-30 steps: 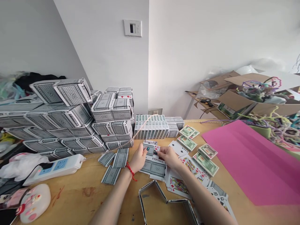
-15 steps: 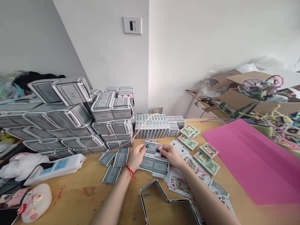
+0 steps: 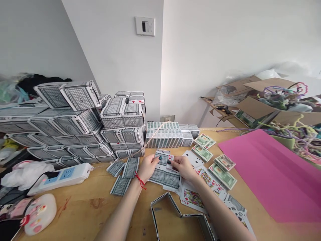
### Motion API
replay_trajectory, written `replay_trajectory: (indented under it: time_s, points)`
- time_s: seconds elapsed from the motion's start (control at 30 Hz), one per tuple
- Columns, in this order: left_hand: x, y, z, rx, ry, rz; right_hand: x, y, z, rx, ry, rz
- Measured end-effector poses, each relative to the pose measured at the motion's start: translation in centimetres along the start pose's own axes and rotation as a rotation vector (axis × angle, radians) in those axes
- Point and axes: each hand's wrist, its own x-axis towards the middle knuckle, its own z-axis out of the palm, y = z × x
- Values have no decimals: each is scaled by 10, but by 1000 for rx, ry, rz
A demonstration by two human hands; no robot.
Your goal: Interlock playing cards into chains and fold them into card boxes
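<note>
Between my two hands I hold playing cards [image 3: 163, 159], one showing its patterned back and another its red-marked face at the right. My left hand [image 3: 148, 166], with a red string at the wrist, pinches their left side. My right hand [image 3: 184, 167] pinches the right side. Just below lie joined cards [image 3: 164, 177], patterned backs up. More loose face-up cards [image 3: 192, 195] spread under and beside my right forearm. Left of my left wrist are several folded card pieces [image 3: 125, 174]. A bent frame made of card strips [image 3: 173, 209] stands between my forearms.
Stacked card-built blocks [image 3: 75, 124] rise at the back left, beside a row of card boxes [image 3: 164, 134]. Green card decks [image 3: 222, 175] and a pink sheet [image 3: 268, 174] lie to the right. A power strip [image 3: 64, 179] and white figure [image 3: 41, 214] are at left.
The view has shifted slightly, so the scene sits a little further right. My left thumb has moved a little to the right over the held cards; both hands keep their grip.
</note>
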Motion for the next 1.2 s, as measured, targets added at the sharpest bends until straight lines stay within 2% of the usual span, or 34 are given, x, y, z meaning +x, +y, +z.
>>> replay_trajectory:
  time_s: [0.2,0.3,0.4,0.57,0.8,1.0,1.2]
  points:
    - [2,-4,-2,294,78,94,-5,-6,-3,83,-63,-1]
    - [1,-2,-2,371,99,113,-10,-11,-8,153,-104,-13]
    - [-2,2,0,368,86,148,-11,-12,-11,192,-90,10]
    - [-7,9,5,347,79,181,-6,-12,-6,119,-38,99]
    - [-7,3,7,287,9,249,-4,-9,0,133,-86,33]
    - [-7,-3,9,324,-8,270,3,0,3,-82,10,13]
    - [-5,-3,11,326,-5,224,4,2,8,-274,85,-1]
